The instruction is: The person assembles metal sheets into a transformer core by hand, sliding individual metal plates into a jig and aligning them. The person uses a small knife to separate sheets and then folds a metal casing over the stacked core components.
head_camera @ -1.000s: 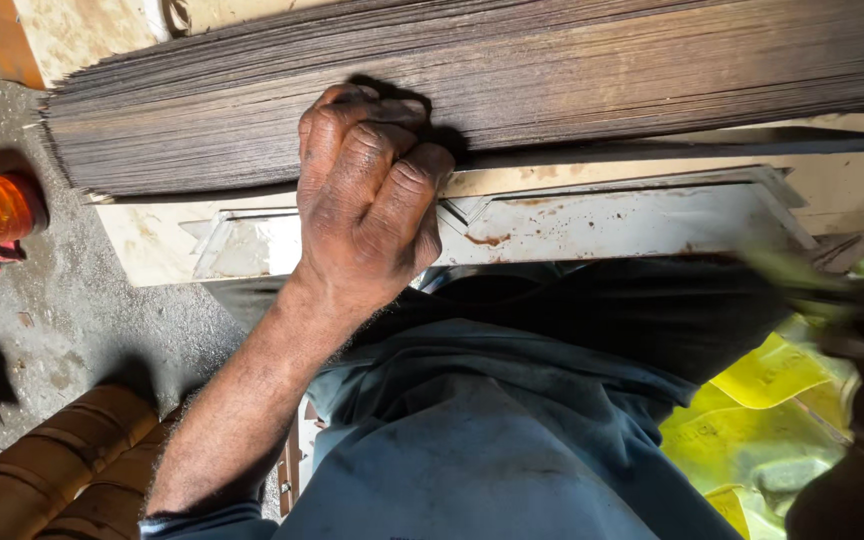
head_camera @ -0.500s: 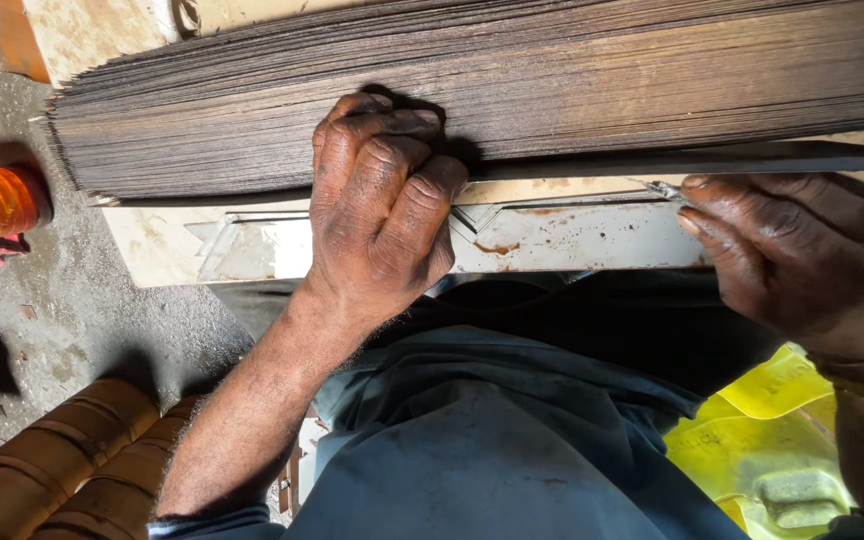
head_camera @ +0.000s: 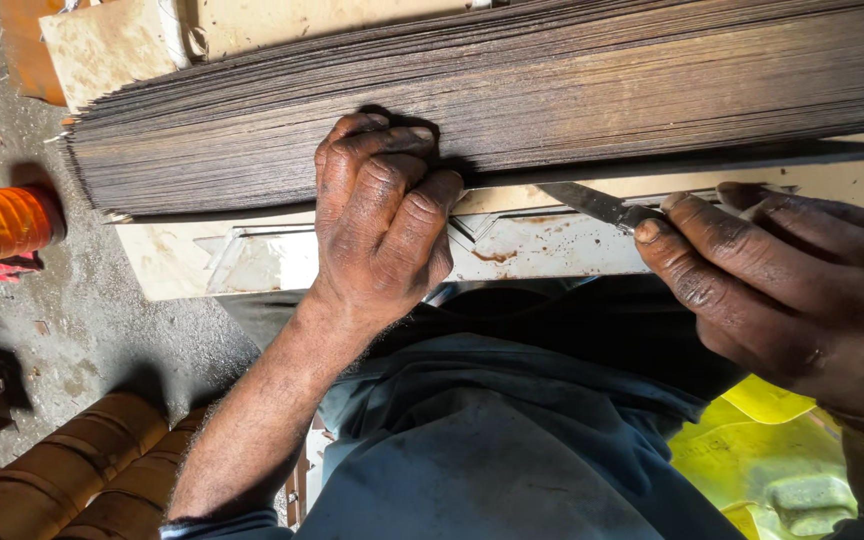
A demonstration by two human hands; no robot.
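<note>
**Hands at the sheet stack, blade at its lower edge**

Head view: A thick stack of thin dark sheets (head_camera: 552, 110) lies across a pale, stained workbench (head_camera: 542, 250), overhanging its front edge. The left hand (head_camera: 382, 225) is pressed against the near face of the stack, fingers curled over the lowest sheets and clenched on them. The right hand (head_camera: 792, 290) comes in from the right side and pinches a narrow metal blade (head_camera: 592, 203) between thumb and fingers. The blade lies flat along the bench's front edge, its tip pointing toward the left hand, just under the stack's bottom sheets. An orange ribbed cylinder (head_camera: 2, 222) stands on the floor off the bench's left end. Brown ribbed tubes (head_camera: 62, 470) lie at lower left. A yellow plastic container (head_camera: 762, 460) sits below the right hand.
</note>
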